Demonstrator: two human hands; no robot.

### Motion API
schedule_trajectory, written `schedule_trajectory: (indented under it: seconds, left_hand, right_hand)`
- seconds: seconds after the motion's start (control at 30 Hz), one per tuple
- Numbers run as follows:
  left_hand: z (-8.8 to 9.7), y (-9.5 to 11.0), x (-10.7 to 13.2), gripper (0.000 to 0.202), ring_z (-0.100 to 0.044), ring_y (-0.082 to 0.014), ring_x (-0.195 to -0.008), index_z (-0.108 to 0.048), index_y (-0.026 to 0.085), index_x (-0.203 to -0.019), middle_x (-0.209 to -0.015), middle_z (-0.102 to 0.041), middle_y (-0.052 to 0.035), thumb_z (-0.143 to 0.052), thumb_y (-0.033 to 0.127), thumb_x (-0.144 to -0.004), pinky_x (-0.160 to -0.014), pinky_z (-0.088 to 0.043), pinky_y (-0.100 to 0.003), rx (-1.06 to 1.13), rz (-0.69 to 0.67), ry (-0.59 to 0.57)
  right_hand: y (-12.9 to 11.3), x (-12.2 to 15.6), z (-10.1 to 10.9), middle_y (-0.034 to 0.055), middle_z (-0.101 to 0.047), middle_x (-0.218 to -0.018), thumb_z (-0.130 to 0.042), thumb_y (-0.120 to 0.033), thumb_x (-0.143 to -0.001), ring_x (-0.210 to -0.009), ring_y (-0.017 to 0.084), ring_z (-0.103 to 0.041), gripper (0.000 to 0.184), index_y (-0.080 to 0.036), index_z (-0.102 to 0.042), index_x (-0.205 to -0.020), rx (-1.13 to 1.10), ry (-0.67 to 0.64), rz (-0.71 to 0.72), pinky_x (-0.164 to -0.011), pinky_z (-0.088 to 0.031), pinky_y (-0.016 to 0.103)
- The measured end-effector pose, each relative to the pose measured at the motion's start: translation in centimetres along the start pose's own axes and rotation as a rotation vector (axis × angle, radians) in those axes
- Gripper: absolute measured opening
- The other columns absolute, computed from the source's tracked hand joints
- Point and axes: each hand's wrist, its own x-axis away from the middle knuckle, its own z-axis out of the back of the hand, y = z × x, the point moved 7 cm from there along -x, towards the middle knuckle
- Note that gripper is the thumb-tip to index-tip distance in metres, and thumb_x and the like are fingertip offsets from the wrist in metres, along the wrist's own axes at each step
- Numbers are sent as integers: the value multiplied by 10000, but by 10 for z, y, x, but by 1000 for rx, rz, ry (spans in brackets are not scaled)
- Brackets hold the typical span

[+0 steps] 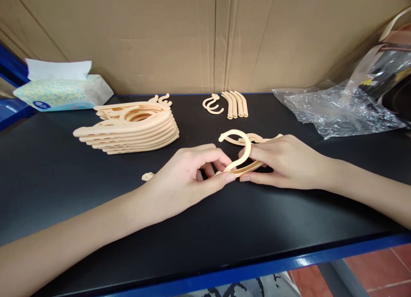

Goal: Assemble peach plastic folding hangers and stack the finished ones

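Observation:
Thumb and fingers of my left hand [188,177] are closed on the lower end of a cream plastic hanger hook [248,146], whose curve stands up above them. My right hand [289,162] pinches a curved cream hanger piece [252,166] just beside it. The two parts meet near my left fingertips, but the fingers cover the joint. More cream hanger pieces [257,138] show behind my right fingers, partly hidden. A small cream end [147,176] pokes out past my left wrist.
A stack of folding hangers [141,136] lies back left. Loose hooks [212,105] and several curved arms [236,104] lie at the back centre. A tissue pack [64,93] sits far left, clear plastic bags [334,110] right. Cardboard [144,40] walls the back; the table has a blue front edge [289,262].

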Motion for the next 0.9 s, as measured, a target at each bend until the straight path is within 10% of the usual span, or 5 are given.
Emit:
schedule_trajectory:
  seconds: [0.9]
  left_hand:
    - [2,-3,0,159,-584,-63,-552,-661,185,-916,-656,-580,57,-640,343,-912,-489,-469,-132,29,115,-27]
  right_hand:
    - [2,0,-2,-1,-666,-771,-450,-494,-997,-618,127,-586,322,-197,-567,-948,-16,0,-10,-520,-276,237]
